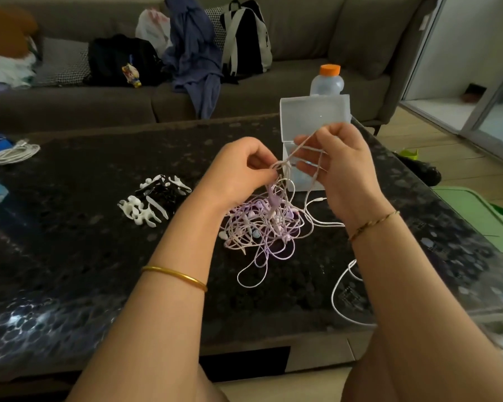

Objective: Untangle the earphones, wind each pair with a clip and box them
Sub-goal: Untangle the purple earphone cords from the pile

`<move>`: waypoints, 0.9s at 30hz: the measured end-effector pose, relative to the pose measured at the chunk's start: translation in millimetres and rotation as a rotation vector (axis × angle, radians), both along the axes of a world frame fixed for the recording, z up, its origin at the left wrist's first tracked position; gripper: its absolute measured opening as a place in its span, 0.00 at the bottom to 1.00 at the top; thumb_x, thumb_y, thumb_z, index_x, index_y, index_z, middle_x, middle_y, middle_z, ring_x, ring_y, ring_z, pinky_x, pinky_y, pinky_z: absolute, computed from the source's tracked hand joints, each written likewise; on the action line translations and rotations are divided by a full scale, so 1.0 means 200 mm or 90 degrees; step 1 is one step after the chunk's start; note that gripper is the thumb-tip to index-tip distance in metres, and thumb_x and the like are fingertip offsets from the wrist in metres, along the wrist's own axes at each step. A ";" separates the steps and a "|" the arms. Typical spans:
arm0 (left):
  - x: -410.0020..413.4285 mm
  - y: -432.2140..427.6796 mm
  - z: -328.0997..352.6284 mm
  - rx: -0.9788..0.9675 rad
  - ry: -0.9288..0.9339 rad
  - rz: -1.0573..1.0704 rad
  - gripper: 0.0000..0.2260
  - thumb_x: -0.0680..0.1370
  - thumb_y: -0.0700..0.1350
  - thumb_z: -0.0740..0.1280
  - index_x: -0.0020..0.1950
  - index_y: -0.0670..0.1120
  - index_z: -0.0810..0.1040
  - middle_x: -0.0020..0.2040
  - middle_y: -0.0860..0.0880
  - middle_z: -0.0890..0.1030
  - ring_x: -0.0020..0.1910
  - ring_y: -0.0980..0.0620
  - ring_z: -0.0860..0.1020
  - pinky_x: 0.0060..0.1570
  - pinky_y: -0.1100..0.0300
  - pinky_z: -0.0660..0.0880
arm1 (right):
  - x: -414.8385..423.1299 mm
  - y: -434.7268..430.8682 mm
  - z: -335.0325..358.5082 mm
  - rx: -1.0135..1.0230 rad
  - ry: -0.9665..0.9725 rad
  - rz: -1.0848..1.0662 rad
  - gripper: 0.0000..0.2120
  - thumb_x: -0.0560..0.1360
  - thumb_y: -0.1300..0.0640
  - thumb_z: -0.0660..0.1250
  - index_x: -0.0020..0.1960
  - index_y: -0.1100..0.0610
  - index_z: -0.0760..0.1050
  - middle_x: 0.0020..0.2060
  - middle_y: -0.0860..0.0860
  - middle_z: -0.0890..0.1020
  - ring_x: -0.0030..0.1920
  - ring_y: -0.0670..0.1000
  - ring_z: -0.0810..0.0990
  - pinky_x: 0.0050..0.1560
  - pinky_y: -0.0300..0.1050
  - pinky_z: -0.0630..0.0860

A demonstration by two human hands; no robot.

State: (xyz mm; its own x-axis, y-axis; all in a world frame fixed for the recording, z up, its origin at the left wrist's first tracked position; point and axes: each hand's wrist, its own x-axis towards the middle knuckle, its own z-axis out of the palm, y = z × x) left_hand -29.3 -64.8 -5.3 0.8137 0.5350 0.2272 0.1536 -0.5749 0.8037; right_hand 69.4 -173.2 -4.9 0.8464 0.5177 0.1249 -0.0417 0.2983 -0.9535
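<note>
A tangle of white, pink and lilac earphones (263, 227) lies on the dark table (84, 227), with its top strands lifted. My left hand (241, 169) pinches a knot of cords above the pile. My right hand (336, 161) holds cords looped over its fingers, a little higher and to the right. A pile of white and black cord clips (151, 200) sits left of the tangle. Behind my right hand stands a clear plastic box (314, 117) with its lid raised.
A bottle with an orange cap (327, 81) stands behind the box. A coiled white cable (15, 153) lies at the table's far left. A loose white cord (341, 288) trails toward the near right edge. A sofa with bags and clothes (192, 53) runs behind the table.
</note>
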 end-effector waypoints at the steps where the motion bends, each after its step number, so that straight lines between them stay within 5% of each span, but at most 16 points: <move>1: -0.01 0.00 0.01 0.012 -0.003 0.009 0.08 0.73 0.37 0.72 0.43 0.50 0.77 0.43 0.52 0.81 0.44 0.57 0.80 0.48 0.61 0.77 | 0.00 0.00 0.00 0.031 0.024 0.011 0.08 0.81 0.62 0.57 0.43 0.56 0.67 0.35 0.50 0.83 0.37 0.48 0.83 0.47 0.51 0.81; 5: -0.03 -0.01 0.05 -0.052 -0.055 0.040 0.06 0.75 0.39 0.70 0.42 0.49 0.77 0.43 0.49 0.82 0.40 0.58 0.81 0.43 0.65 0.77 | 0.00 0.00 0.01 0.135 0.124 0.066 0.09 0.81 0.62 0.54 0.43 0.56 0.68 0.30 0.50 0.80 0.34 0.48 0.81 0.44 0.49 0.80; 8: -0.04 -0.01 0.07 -0.222 -0.113 0.076 0.06 0.75 0.37 0.68 0.40 0.46 0.77 0.41 0.47 0.81 0.41 0.51 0.81 0.49 0.54 0.80 | 0.00 0.01 0.02 0.124 0.174 0.105 0.07 0.80 0.63 0.54 0.46 0.58 0.69 0.29 0.51 0.79 0.32 0.48 0.81 0.40 0.46 0.79; 11: -0.05 -0.02 0.09 -0.300 -0.157 0.092 0.06 0.75 0.36 0.67 0.40 0.44 0.75 0.41 0.43 0.80 0.40 0.47 0.80 0.36 0.53 0.79 | -0.03 0.02 0.03 0.022 0.099 0.120 0.05 0.79 0.65 0.56 0.46 0.59 0.69 0.29 0.52 0.77 0.29 0.48 0.77 0.33 0.42 0.74; 14: -0.06 -0.02 0.08 -0.232 -0.140 0.061 0.05 0.76 0.37 0.68 0.42 0.46 0.76 0.45 0.43 0.80 0.39 0.51 0.79 0.26 0.60 0.74 | -0.04 0.01 0.03 -0.076 -0.026 0.134 0.03 0.78 0.61 0.62 0.45 0.59 0.72 0.29 0.51 0.75 0.28 0.46 0.74 0.31 0.41 0.69; 21: -0.08 -0.02 0.09 -0.183 -0.181 0.088 0.05 0.77 0.38 0.68 0.43 0.48 0.78 0.40 0.47 0.81 0.35 0.53 0.78 0.25 0.62 0.73 | -0.04 -0.03 0.04 -0.223 -0.293 0.093 0.04 0.73 0.58 0.71 0.38 0.54 0.79 0.28 0.46 0.77 0.24 0.38 0.72 0.28 0.29 0.68; 27: -0.09 -0.02 0.11 -0.320 -0.135 -0.029 0.07 0.77 0.33 0.66 0.52 0.43 0.78 0.42 0.47 0.79 0.31 0.60 0.77 0.25 0.70 0.71 | -0.02 -0.02 0.02 -0.132 -0.207 0.072 0.06 0.76 0.58 0.66 0.40 0.55 0.77 0.33 0.48 0.79 0.31 0.41 0.76 0.34 0.34 0.73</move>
